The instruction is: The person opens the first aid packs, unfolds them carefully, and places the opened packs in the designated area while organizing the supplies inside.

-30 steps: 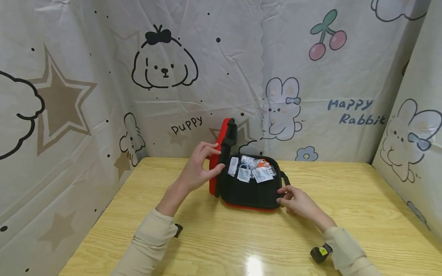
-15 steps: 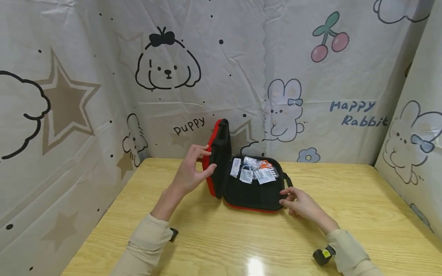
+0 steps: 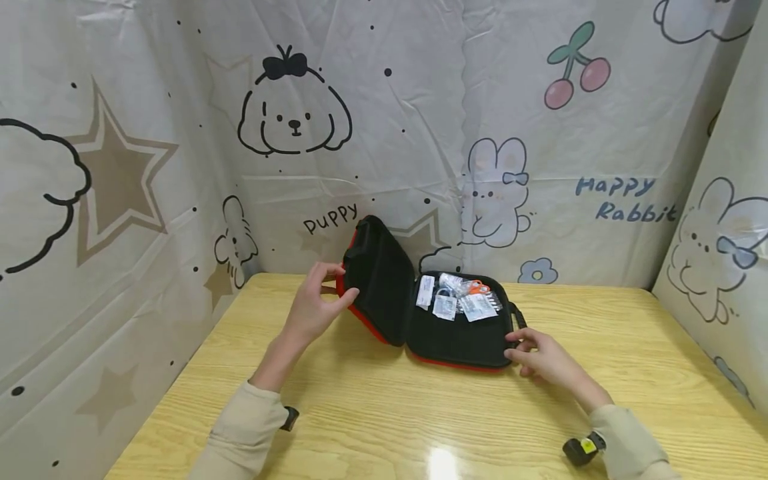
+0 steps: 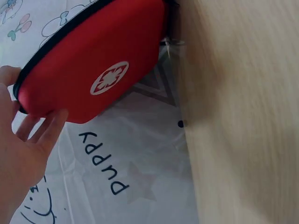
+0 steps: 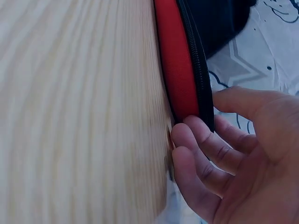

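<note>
So the case [image 3: 450, 363] is sitting unfolded on the bench [image 3: 360, 420], with its lid [image 3: 381, 287] leaning up and out to the left. Left hand [image 3: 315, 307] is pinching the lid's left edge, fingers bent around it. Right hand [image 3: 543, 360] is pinching the base [image 3: 459, 343] at its near right corner, fingers only slightly apart. Packets [image 3: 478, 307] and orange scissors [image 3: 479, 287] are lying in the far half.

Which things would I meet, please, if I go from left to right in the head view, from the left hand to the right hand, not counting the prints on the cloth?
Left hand, tilted case lid, narrow white packet, small pale packet, wide white packet, right hand.
</note>
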Available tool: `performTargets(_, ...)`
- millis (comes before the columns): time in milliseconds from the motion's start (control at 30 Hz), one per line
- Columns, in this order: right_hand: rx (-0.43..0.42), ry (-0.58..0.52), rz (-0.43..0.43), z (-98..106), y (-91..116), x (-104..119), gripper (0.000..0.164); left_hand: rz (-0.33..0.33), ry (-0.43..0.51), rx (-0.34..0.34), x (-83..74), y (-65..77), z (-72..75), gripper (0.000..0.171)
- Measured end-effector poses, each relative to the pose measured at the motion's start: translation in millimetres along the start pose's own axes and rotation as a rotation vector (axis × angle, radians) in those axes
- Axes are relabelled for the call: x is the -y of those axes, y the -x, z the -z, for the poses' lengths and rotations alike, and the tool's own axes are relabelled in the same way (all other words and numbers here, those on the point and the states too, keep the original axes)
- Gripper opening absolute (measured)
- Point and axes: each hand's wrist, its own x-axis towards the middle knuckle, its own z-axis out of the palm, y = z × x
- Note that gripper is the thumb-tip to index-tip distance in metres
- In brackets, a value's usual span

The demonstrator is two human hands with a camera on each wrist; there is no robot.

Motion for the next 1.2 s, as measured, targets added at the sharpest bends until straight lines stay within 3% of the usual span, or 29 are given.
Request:
performTargets(267,0.047,-0.068,-0.014,12.3,4.7,-5.5,0.051,0.275,0.005,0.121,10.4,16.4,10.7,0.054)
performTargets(467,0.065,-0.062,-0.032,12.8,3.7,-5.1,0.048,0.414,-0.058,0.164,23.9,28.6,16.4,0.054)
performTargets(733,0.080,-0.086,-0.012,16.6,3.5,-12.1,0.052,0.584,-0.174,0.372,43.7,36.3,21.5,0.065)
performTargets(900,0.088,-0.070,-0.001,20.2,3.0,-14.4,0.053,0.631,-0.192,0.470,50.6,39.6,20.5,0.066)
performTargets(1200,0.073,-0.049,-0.010,24.4,5.0,-17.7,0.052,0.617,-0.215,0.478,54.3,34.2,18.9,0.066)
